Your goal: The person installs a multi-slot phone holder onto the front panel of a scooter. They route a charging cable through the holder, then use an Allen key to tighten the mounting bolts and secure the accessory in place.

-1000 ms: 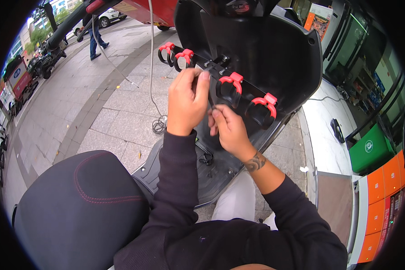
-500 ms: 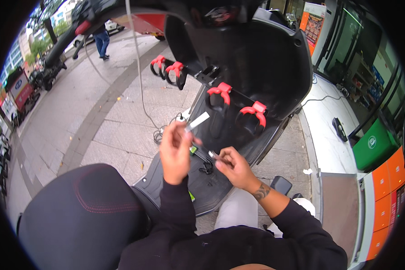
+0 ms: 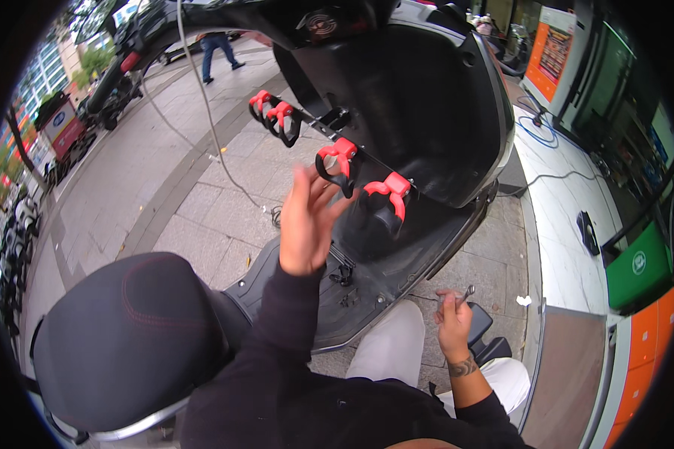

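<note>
My left hand (image 3: 307,224) is raised over the scooter's footboard (image 3: 359,299), fingers spread and slightly blurred. Its fingertips are beside a red-and-black hook (image 3: 339,159), partly overlapping it; whether they touch it I cannot tell. A second red-and-black hook (image 3: 391,196) hangs to the right of that one, and a further pair of hooks (image 3: 278,118) sits farther left on the same dark bar. Low on the right, my right hand (image 3: 454,329) is closed around a small metal tool with a rounded end (image 3: 469,292), held above the scooter's black footrest.
A black scooter seat (image 3: 138,337) fills the lower left. Small black parts (image 3: 342,275) lie on the footboard. A grey cable (image 3: 210,123) hangs down at the left. A green bin (image 3: 640,262) and orange lockers (image 3: 648,337) stand at the right. A person walks in the background.
My hands have moved apart: the left up toward the hooks, the right down and right with the metal tool. The white strip at my left hand is no longer visible.
</note>
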`<state>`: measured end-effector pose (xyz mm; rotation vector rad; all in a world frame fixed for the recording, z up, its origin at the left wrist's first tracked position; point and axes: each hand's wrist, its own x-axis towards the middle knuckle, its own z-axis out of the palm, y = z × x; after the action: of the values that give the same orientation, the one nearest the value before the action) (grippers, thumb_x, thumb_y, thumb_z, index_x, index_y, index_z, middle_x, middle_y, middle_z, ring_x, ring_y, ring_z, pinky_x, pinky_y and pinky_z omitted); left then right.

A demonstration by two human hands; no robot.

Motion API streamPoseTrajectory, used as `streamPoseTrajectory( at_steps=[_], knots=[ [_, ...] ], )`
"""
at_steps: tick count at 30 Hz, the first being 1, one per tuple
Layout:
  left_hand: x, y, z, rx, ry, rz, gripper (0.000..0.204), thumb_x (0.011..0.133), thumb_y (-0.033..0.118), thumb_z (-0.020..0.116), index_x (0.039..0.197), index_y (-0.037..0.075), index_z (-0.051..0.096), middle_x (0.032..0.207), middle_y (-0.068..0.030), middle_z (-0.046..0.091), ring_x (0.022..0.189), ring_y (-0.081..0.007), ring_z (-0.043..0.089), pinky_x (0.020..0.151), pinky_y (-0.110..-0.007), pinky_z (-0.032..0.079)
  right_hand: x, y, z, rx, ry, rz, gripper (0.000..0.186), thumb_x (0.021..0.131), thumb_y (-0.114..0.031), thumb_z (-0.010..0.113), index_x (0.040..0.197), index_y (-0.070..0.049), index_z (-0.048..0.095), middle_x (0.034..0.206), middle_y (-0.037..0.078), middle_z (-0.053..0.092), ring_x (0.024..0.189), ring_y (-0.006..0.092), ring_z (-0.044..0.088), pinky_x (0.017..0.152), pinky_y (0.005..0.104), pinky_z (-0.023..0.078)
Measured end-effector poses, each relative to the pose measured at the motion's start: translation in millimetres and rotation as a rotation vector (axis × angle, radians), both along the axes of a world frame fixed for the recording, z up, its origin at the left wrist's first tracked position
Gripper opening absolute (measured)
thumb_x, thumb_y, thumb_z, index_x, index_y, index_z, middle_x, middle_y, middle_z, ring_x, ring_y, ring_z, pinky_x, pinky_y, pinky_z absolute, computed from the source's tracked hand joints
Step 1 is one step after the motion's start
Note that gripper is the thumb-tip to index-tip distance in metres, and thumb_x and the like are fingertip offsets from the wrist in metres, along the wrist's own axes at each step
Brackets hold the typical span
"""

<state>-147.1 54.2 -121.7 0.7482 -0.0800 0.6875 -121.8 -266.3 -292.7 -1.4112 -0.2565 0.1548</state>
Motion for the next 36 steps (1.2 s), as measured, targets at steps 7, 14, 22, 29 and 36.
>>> streamPoseTrajectory(
  at_steps=[7,14,22,29,36],
  knots=[
    [42,36,66,-0.089,0.13,-0.432,0.044,0.113,0.037,0.053,0.119,-0.006,0.061,0.1,-0.0205,0.072,0.096,-0.0392,0.074,0.094,-0.051,0.063,-17,-124,-108,-0.554,-0.113,-0.182,0.038,0.116,-0.034,0.054,0.107,-0.003,0.073,0.072,-0.004,0.051,0.058,0.0045,0.044,0.053,0.0265,0.037],
    [41,37,72,-0.171,0.156,-0.391,0.036,0.111,0.031,0.057,0.113,-0.005,0.058,0.1,-0.0212,0.066,0.095,-0.035,0.069,0.093,-0.051,0.062,-18,-198,-178,-0.448,0.048,-0.418,0.041,0.116,-0.035,0.054,0.104,0.0,0.073,0.079,-0.002,0.057,0.072,0.0067,0.048,0.065,0.0283,0.04],
    [49,51,62,0.053,0.212,-0.222,0.027,0.106,0.022,0.064,0.106,-0.004,0.059,0.091,-0.0211,0.07,0.083,-0.0314,0.075,0.073,-0.04,0.066,-13,-211,-186,-0.573,-0.064,-0.337,0.044,0.115,-0.034,0.053,0.105,0.003,0.073,0.083,0.008,0.068,0.078,0.0175,0.059,0.073,0.0366,0.048],
    [54,55,55,0.104,0.2,-0.142,0.023,0.103,0.019,0.066,0.105,-0.003,0.058,0.091,-0.0233,0.071,0.078,-0.0323,0.075,0.066,-0.038,0.066,-7,-228,-206,-0.641,-0.122,-0.279,0.043,0.114,-0.033,0.052,0.105,0.004,0.074,0.084,0.014,0.07,0.077,0.0246,0.064,0.076,0.0411,0.051],
    [52,47,59,0.058,0.2,-0.185,0.028,0.106,0.025,0.063,0.104,-0.002,0.057,0.09,-0.024,0.07,0.075,-0.0317,0.074,0.06,-0.031,0.065,1,-248,-224,-0.669,-0.114,-0.295,0.043,0.114,-0.033,0.052,0.106,0.003,0.074,0.089,0.019,0.073,0.082,0.0309,0.067,0.078,0.0437,0.051]
  ],
)
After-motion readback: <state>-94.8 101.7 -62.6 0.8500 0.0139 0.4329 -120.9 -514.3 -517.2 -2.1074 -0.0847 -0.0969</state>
